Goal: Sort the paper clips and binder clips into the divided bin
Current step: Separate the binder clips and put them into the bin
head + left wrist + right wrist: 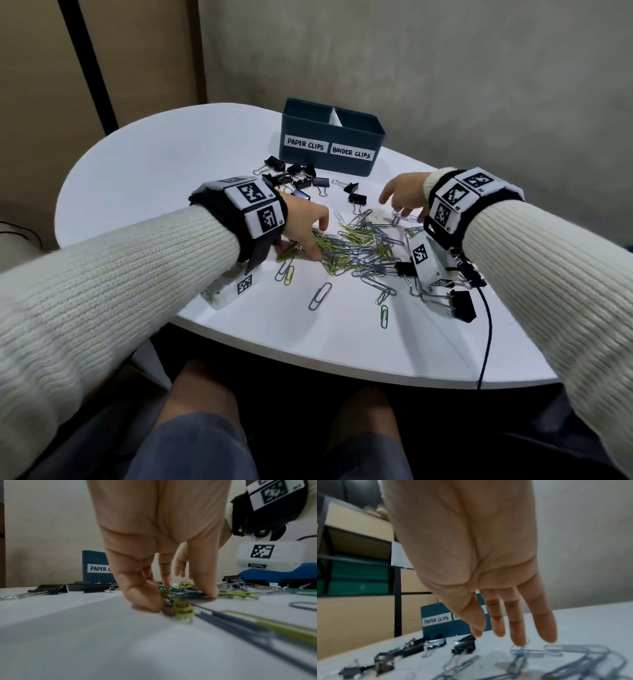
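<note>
A heap of green and silver paper clips point(359, 246) lies mid-table. My left hand point(308, 246) is down on its left edge. In the left wrist view, thumb and fingers of that hand point(175, 599) pinch a small bunch of green paper clips point(181, 607) against the tabletop. My right hand point(400, 202) hovers over the heap's far right, fingers straight and hanging point(513, 635) just above silver paper clips point(565, 650), holding nothing. Black binder clips point(294, 174) lie in front of the dark blue divided bin point(330, 137), labelled PAPER CLIPS on the left and BINDER CLIPS on the right.
More binder clips point(459, 305) lie under my right wrist near the table's right edge. A black cable point(486, 342) runs off the front edge. Loose paper clips point(320, 296) are scattered toward me. A wall stands close behind the bin.
</note>
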Action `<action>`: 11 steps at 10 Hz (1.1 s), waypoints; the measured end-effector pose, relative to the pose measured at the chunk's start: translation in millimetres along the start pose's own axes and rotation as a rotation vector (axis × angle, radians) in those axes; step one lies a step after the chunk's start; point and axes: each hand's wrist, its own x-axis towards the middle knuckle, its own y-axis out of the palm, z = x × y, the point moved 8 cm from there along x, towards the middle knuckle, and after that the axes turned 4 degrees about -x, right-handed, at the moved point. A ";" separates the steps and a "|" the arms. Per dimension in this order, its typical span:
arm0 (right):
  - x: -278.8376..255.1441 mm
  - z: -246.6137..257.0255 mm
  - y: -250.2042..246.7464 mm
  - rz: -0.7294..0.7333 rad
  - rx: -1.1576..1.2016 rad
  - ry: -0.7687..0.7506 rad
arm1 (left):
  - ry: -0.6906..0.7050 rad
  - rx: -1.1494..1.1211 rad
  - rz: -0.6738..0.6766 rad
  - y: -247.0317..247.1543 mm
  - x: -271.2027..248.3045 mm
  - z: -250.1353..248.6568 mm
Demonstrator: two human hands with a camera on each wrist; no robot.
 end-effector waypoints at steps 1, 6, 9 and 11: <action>0.4 -7.6 8.2 0.034 -0.169 0.033 | 0.015 -0.010 -0.003 -0.6 -3.3 -1.2; -14.4 21.4 25.9 0.029 -0.162 -0.103 | -0.057 -0.042 0.201 7.9 -2.4 15.8; -36.4 36.5 22.0 0.164 0.118 -0.228 | 0.063 -0.092 -0.072 -13.7 -0.7 -1.8; -88.4 37.3 95.6 0.898 0.302 -0.406 | 0.052 0.043 0.233 19.7 -20.9 -7.2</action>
